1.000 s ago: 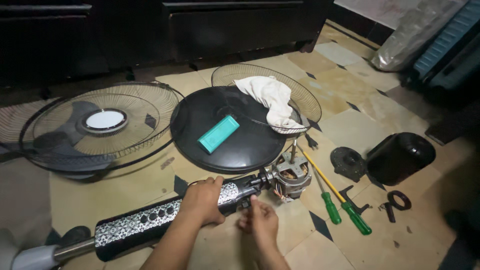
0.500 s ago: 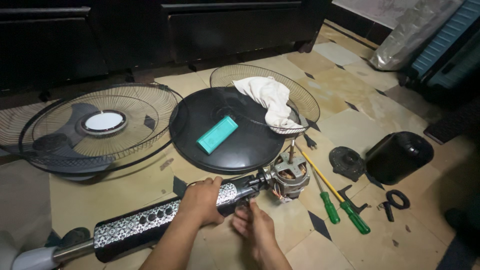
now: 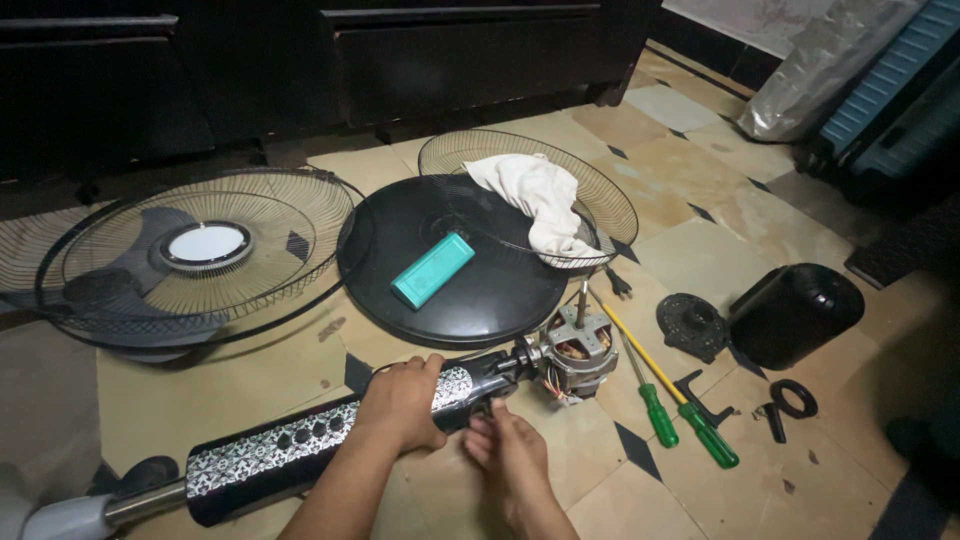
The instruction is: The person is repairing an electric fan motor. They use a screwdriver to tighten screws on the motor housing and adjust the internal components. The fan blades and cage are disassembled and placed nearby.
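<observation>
- The left hand (image 3: 400,405) wraps over the patterned fan column (image 3: 300,445), hiding the stretch of housing under its palm.
- The right hand (image 3: 505,455) is blurred; its fingertips cover the joint below the column's dark neck, so whether they pinch anything cannot be told.
- Both forearms are cut off by the bottom edge.
- The column's pale lower pole (image 3: 70,515) runs out at the bottom-left corner.
- The front grille (image 3: 200,255) hides most of the blades behind it and is clipped at the left edge.
- The white cloth (image 3: 540,200) covers part of the rear grille (image 3: 610,205).
- The small black parts (image 3: 785,405) are too dim to identify.
- The right edge is dark; things there are unreadable.
</observation>
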